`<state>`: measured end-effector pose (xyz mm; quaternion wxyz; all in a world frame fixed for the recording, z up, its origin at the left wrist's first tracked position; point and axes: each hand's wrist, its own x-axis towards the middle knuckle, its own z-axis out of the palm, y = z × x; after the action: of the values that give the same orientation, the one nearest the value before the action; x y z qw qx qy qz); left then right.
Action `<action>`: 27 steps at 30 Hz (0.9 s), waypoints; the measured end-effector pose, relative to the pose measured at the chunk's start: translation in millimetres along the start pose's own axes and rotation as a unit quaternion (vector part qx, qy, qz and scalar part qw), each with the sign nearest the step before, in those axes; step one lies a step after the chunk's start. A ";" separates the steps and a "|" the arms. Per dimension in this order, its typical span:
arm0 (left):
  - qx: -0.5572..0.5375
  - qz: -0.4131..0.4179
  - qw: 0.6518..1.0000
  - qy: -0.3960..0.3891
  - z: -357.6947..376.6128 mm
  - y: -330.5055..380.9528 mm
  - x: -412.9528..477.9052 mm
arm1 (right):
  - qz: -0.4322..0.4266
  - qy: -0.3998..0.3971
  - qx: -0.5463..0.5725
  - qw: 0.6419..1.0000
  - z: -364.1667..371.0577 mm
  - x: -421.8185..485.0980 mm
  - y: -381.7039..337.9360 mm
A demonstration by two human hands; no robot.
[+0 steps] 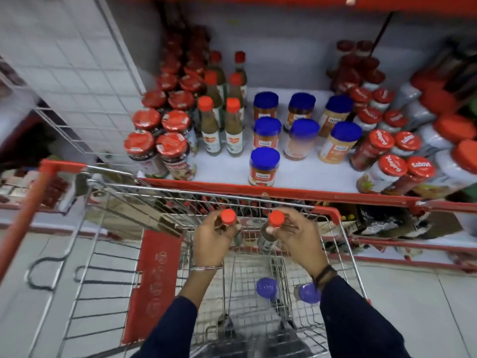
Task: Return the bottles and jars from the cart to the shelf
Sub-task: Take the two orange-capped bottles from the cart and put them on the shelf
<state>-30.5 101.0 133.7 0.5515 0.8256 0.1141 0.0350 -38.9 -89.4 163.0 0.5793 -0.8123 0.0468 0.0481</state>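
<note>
My left hand [213, 241] grips a red-capped sauce bottle [228, 218] by its neck. My right hand [296, 236] grips a second red-capped sauce bottle [276, 220] the same way. Both are held upright over the wire cart [346, 236], just below the shelf's red front edge [258, 190]. Two blue-lidded jars [267, 287] [308, 293] lie in the cart's basket under my wrists. On the white shelf [296, 167] stand matching red-capped bottles [233, 127] and several blue-lidded jars [264, 166].
Red-lidded jars [161, 151] crowd the shelf's left side and more red-lidded jars [382, 151] its right. A white wire grid panel [85, 81] rises at the left. The cart's red child-seat flap [154, 280] and red handle [23, 228] are at the left. A lower shelf holds packets [382, 223].
</note>
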 end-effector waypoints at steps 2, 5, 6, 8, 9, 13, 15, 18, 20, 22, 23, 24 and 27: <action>-0.011 0.025 1.000 0.008 -21.6 20.2 8.0 | -0.042 0.003 0.006 0.999 1.8 3.5 -30.2; -0.002 0.078 0.997 0.030 -50.6 53.6 23.1 | -0.097 0.018 0.015 0.995 3.2 14.7 -73.8; -0.008 0.091 0.995 0.036 -58.5 64.3 28.8 | -0.113 0.027 0.022 0.993 3.7 19.6 -86.5; -0.021 0.110 0.993 0.047 -71.4 81.7 41.4 | -0.149 0.047 0.029 0.987 6.2 30.8 -109.7; -0.022 0.118 0.992 0.050 -76.2 90.2 47.4 | -0.166 0.055 0.029 0.984 8.4 36.5 -119.6; -0.003 0.150 0.987 0.057 -82.8 105.7 72.5 | -0.203 0.085 0.021 0.975 22.0 61.5 -139.1; 0.007 0.161 0.985 0.061 -79.7 104.3 84.3 | -0.200 0.095 0.011 0.975 30.3 74.6 -137.0; 0.019 0.164 0.985 0.048 -71.4 94.4 99.2 | -0.170 0.083 -0.009 0.982 41.8 92.7 -123.3; 0.017 0.159 0.987 0.033 -66.0 86.4 106.6 | -0.152 0.077 -0.029 0.985 47.1 101.1 -113.1; 0.018 0.156 0.987 0.019 -61.6 79.5 112.7 | -0.148 0.075 -0.047 0.985 50.5 106.5 -104.5; 0.025 0.156 0.987 0.015 -59.8 76.8 115.5 | -0.148 0.076 -0.054 0.985 51.4 108.5 -101.5; 0.033 0.156 0.987 0.010 -57.8 74.6 118.3 | -0.147 0.076 -0.061 0.984 52.0 110.6 -98.5; 0.072 0.164 0.984 0.002 -53.5 71.2 124.3 | -0.144 0.072 -0.072 0.984 53.4 114.7 -92.7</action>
<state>91.0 151.5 211.5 0.4767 0.8708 -0.0194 0.1188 85.7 -11.1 217.3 0.5154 -0.8514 -0.0323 -0.0911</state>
